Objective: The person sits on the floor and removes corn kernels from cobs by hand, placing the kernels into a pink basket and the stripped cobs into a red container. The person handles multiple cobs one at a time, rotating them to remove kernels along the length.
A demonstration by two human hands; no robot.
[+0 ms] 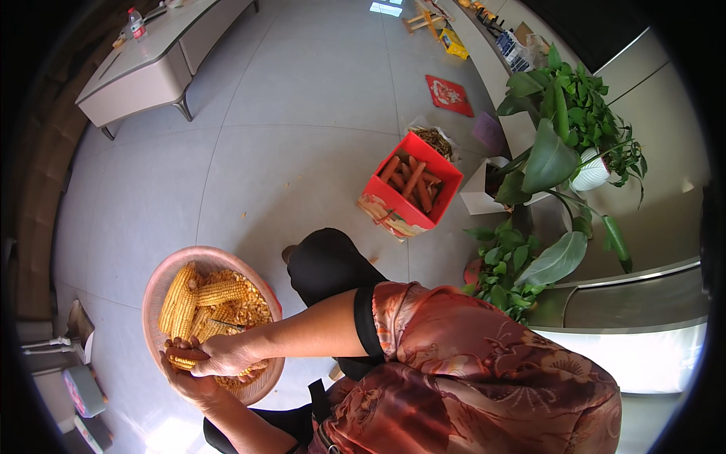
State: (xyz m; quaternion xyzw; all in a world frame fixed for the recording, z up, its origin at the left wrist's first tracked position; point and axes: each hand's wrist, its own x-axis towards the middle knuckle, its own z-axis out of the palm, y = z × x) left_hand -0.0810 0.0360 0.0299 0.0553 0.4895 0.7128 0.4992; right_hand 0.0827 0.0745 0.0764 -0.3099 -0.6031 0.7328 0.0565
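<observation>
A pink plastic basket (157, 284) holds several yellow corn cobs (223, 293) and many loose kernels (258, 309). Over its near side, both of my hands meet around a corn cob (180, 362) and a reddish-brown bare cob (187, 353). My left hand (191, 386) cups them from below and the left, its fingers curled. From the right, my right hand (222, 353) presses against them; its fingertips are partly hidden. A thin metal tool (227, 324) lies on the corn just beyond my right hand.
A red cardboard box (391, 196) with bare cobs (417, 179) stands on the tiled floor, a plastic bag of dry scraps (435, 142) behind it. Potted plants (550, 159) line the right side. A low table (147, 57) is at the upper left, a small stool (84, 391) at the lower left.
</observation>
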